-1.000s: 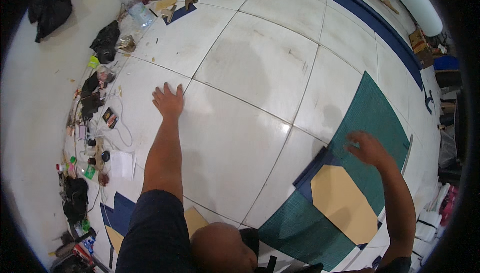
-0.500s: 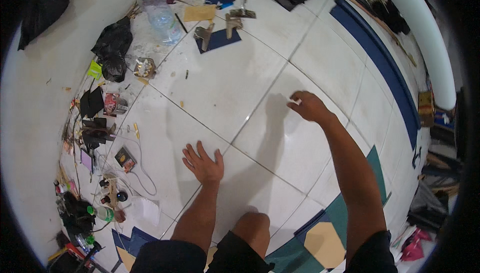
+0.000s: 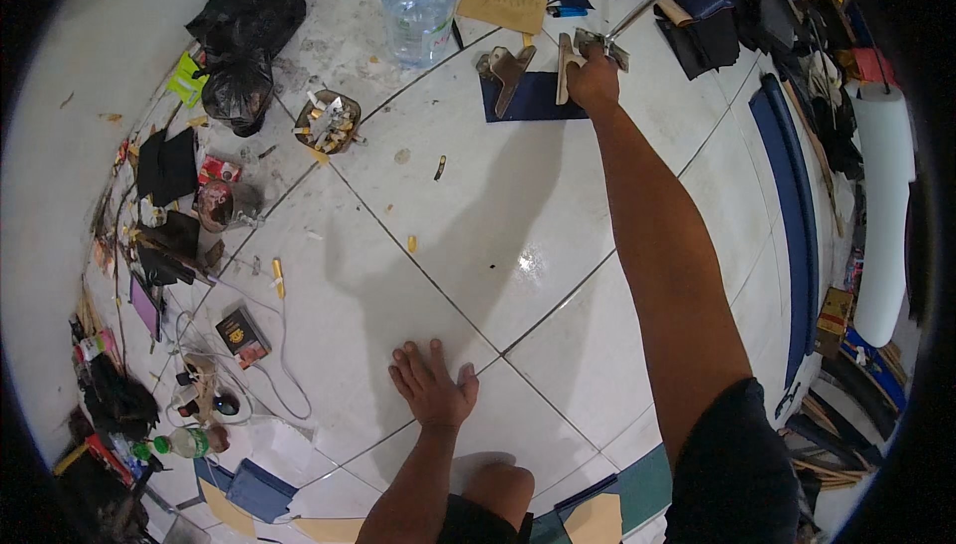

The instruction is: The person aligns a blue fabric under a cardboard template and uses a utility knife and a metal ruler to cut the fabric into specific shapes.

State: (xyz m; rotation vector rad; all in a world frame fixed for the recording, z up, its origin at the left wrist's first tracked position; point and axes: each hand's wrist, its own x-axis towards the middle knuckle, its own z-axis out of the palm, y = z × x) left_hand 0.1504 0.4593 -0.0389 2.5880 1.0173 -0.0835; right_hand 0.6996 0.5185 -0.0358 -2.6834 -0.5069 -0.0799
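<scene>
My left hand [image 3: 434, 387] lies on the white tiled floor, fingers spread, holding nothing. My right arm stretches far forward, and my right hand [image 3: 595, 83] is bent down at a metal tool [image 3: 652, 1] with a long rod and a flat plate. The thumb side is right beside a metal bulldog clip [image 3: 565, 68]; the fingertips are partly hidden, so what they grip is unclear. A second bulldog clip [image 3: 509, 79] rests to the left. Both clips are on or against a dark blue flat piece [image 3: 538, 106].
Left lie an ashtray [image 3: 329, 123], a black plastic bag [image 3: 239, 86], a small dark box [image 3: 243, 336] and a white cable. A large clear bottle [image 3: 418, 16] and a tan envelope [image 3: 501, 4] are at the far side. A dark blue roll [image 3: 792, 235] and white roll [image 3: 881, 225] border the right.
My right hand has gone forward from above the middle tiles to the metal tool and clips. The left hand stays spread on the floor. The whole view has shifted.
</scene>
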